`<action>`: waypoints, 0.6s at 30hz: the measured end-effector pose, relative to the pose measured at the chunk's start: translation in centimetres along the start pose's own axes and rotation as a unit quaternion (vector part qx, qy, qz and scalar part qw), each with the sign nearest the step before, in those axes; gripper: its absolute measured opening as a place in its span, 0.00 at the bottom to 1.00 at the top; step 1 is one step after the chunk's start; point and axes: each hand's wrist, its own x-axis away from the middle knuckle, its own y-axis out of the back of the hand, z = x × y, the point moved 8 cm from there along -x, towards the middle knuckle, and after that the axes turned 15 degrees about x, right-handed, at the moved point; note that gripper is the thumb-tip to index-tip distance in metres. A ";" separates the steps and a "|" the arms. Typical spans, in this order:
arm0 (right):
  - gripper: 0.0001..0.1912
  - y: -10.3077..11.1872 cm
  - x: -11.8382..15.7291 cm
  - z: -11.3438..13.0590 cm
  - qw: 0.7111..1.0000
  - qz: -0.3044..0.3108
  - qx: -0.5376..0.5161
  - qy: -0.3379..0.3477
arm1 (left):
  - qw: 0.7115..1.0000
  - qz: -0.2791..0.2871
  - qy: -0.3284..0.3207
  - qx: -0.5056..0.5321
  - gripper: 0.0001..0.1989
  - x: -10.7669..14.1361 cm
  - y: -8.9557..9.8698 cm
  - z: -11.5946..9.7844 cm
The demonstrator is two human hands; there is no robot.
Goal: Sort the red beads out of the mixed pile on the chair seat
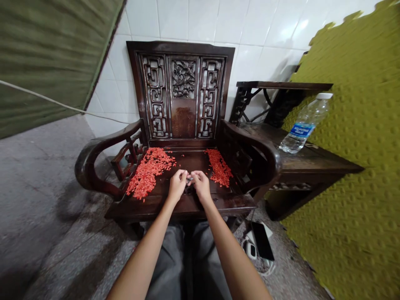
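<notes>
Both hands meet over the front middle of a dark wooden chair's seat (190, 160). My left hand (178, 184) is closed in a pinch, thumb and forefinger together. Close against it, my right hand (201, 184) is pinched as well. Between the fingertips shows a small greyish bit (189, 179), too small to name. To the left of my hands spreads a large pile of small red pieces (150, 171). A narrower pile of similar red pieces (219, 167) lies to the right, and a few loose ones are scattered between.
Curved armrests (90, 160) flank the seat, and a carved backrest (184, 91) rises behind. On the right, a side table (300, 164) holds a leaning clear water bottle (304, 125). A black phone (262, 241) and a white cable lie on the floor. A yellow foam mat (353, 137) stands at right.
</notes>
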 end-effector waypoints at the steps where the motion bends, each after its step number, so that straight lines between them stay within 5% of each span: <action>1: 0.15 0.0 0.0 0.0 1.000 0.000 0.001 -0.003 | 1.000 0.005 0.002 0.006 0.16 0.0 -0.1 0.2; 7: 0.16 1.0 -0.2 -0.4 0.999 -0.029 -0.008 -0.014 | 0.998 0.037 0.024 0.051 0.16 -0.2 -0.8 1.0; 18: 0.18 0.6 -0.2 -0.5 0.999 0.021 -0.023 -0.036 | 0.994 0.038 0.047 0.090 0.16 -0.3 -0.6 1.5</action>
